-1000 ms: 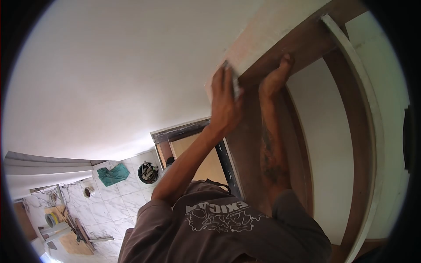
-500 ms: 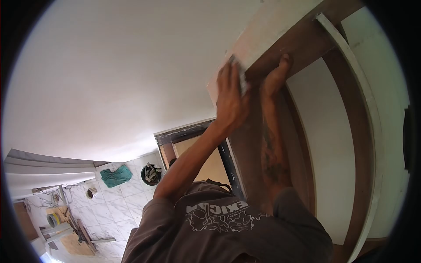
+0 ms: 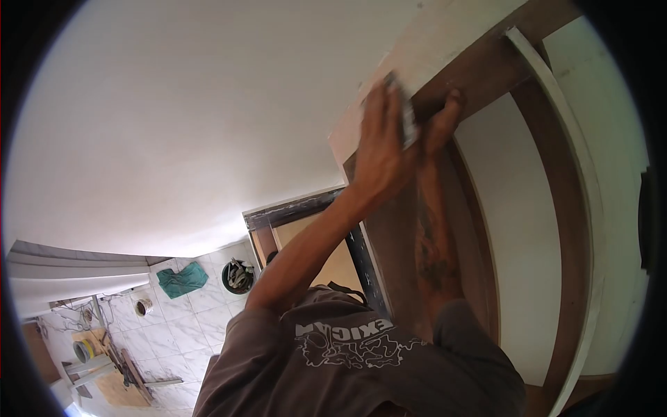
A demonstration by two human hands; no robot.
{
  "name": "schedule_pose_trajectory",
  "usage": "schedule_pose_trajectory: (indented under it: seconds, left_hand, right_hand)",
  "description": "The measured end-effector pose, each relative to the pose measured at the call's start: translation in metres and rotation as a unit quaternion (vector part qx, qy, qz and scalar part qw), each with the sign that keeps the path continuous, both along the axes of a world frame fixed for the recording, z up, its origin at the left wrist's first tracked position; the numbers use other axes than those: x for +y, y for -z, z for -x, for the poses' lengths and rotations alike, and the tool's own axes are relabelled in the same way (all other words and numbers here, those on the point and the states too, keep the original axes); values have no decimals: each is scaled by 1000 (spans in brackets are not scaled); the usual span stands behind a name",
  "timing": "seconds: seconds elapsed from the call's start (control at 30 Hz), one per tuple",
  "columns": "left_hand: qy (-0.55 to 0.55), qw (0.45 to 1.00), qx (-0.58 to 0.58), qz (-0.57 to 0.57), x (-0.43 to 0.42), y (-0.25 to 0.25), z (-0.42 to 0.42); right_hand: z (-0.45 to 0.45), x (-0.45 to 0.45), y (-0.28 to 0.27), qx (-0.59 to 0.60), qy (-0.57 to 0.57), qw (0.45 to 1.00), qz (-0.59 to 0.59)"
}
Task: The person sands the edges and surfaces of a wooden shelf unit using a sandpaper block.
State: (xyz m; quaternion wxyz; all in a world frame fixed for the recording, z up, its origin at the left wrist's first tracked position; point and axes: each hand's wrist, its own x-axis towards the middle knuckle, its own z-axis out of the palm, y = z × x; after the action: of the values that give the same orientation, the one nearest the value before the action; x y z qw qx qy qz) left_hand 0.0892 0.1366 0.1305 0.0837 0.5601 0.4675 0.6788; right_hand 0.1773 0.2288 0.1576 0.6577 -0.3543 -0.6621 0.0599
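Note:
My left hand (image 3: 383, 139) presses a thin grey pad (image 3: 407, 124), which looks like folded sandpaper, on the pale, patchy edge strip (image 3: 389, 75) of the wall. Its fingers lie along the pad, which is blurred by motion. Close by on the right, my right hand (image 3: 442, 126) grips the brown wooden board (image 3: 479, 73) that adjoins the strip. A thumb or finger shows on the board's face; the other fingers are mostly hidden.
Curved brown wooden ribs (image 3: 556, 201) and a pale curved strip (image 3: 580, 153) stand to the right. Below left is a dark frame (image 3: 295, 208). On the tiled floor are a green cloth (image 3: 182, 279), a bucket of rags (image 3: 237, 276), a tape roll (image 3: 83, 350) and wood pieces.
My left hand has slid the pad up and to the right along the edge strip, closer to my right hand. My right hand stays on the board.

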Motion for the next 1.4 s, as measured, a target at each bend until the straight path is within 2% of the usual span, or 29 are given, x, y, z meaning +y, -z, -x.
schedule_pose_trajectory:
  seconds: [0.03,0.07,0.13,0.17,0.23,0.27,0.37,0.47,0.57,0.67,0.73,0.8,0.87,0.93,1.0,1.03,1.13,1.2,1.27,1.33,1.4]
  left_hand:
    - [-4,999,-2,-45,5,-21,-2]
    - [-11,998,-2,-61,9,-20,-4]
    - [-27,995,2,-98,17,-17,-1]
    - [-7,999,19,-35,14,3,2]
    - [-3,999,41,11,1,77,3]
    - [-3,998,53,32,-3,96,3]
    - [13,997,36,62,-15,86,5]
    - [9,1000,-12,16,-1,41,4]
    - [15,999,-12,-40,13,3,11]
    - [14,999,30,-14,4,46,12]
    - [27,997,33,69,-14,109,12]
    - [46,991,15,121,-23,127,12]
    - [63,989,-23,134,-24,113,13]
    - [55,998,2,0,-7,76,10]
    - [48,998,-7,-38,-1,15,10]
    - [42,997,-14,-58,1,1,9]
    - [25,999,22,-30,3,43,16]
    - [39,997,-18,71,-1,114,22]
    - [61,990,-34,123,-9,151,21]
    - [52,989,-33,132,-13,151,19]
    - [22,995,-2,94,-8,110,13]
  right_hand:
    - [-7,0,5,-43,20,999,-5]
    - [-10,-4,5,-88,41,995,-10]
    - [-3,-8,-9,49,-30,994,91]
    - [2,-12,-14,120,-63,981,141]
    - [8,-11,-10,112,-47,988,92]
    - [12,-10,-10,107,-41,991,66]
    - [11,-1,-4,99,-11,994,37]
    - [6,5,-1,127,-27,990,59]
    - [2,-5,-6,84,-2,991,100]
    - [9,-8,-10,128,-17,986,105]
    - [7,0,-6,134,-42,987,78]
    - [6,1,-1,146,-53,985,72]
    - [8,2,-3,164,-59,981,80]
    - [6,7,-3,150,-57,984,72]
    - [-6,9,3,148,-74,981,98]
    - [-12,12,2,154,-98,976,123]
    - [-8,13,3,137,-81,983,92]
    - [-4,9,3,107,-36,993,45]
    - [0,12,8,73,3,997,8]
    - [8,4,2,98,8,995,26]
    - [15,1,-5,123,8,991,46]
